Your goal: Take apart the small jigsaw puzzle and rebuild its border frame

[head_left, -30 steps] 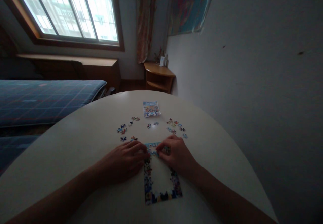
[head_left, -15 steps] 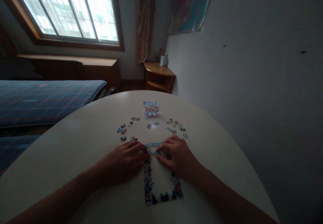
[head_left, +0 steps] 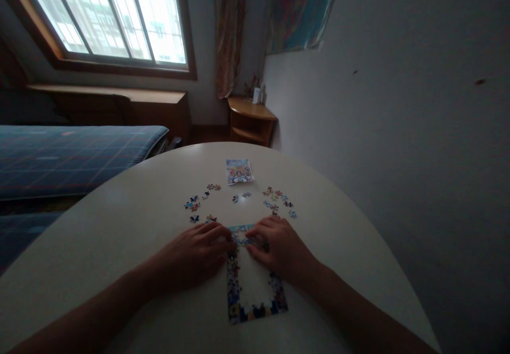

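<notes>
On the round table lies a jigsaw puzzle, joined as a rectangular border around a bare middle, with a blue strip along its far end. Against its upper left edge, my left hand has its fingers bent together, the tips on the border. Across from it, my right hand is curled at the upper right, thumb and forefinger at a puzzle piece inside the blue strip. That piece is partly covered by the fingers. My right palm hides part of the right border.
Loose pieces lie beyond my hands: a left group, a right group and a small middle pair. Behind them is a printed picture packet. A white wall rises on the right; a plaid mattress stands left.
My right fingertips have shifted very slightly left over the blue strip. My left hand stays nearly still, and the loose pieces have not moved.
</notes>
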